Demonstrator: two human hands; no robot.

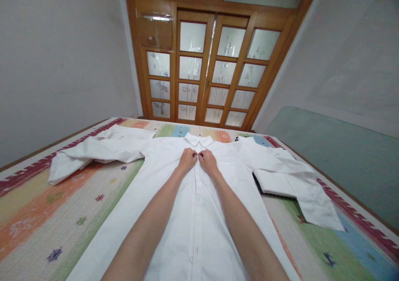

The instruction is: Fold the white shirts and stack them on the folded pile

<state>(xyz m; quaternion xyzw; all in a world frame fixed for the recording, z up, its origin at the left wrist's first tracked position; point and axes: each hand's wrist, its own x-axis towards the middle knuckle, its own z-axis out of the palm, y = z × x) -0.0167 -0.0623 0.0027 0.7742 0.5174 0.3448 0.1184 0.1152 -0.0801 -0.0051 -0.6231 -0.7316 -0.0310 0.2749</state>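
A white button-up shirt point(174, 198) lies face up and spread out, its collar point(198, 140) at the far end and its sleeves out to both sides. Just below the collar, my left hand point(188, 159) pinches the front placket from the left. Opposite it, my right hand point(208, 161) pinches the same placket, fingertips almost meeting those of the left. Whatever button sits between the fingers is too small to make out. Lower down, the placket point(195, 218) runs toward me between my forearms.
Beneath the shirt is a table with a colourful striped cloth point(102, 206). A dark-edged object point(258, 183) shows partly under the right sleeve. Wooden doors with glass panes point(199, 65) stand beyond the table. A pale green panel point(336, 148) is at the right wall.
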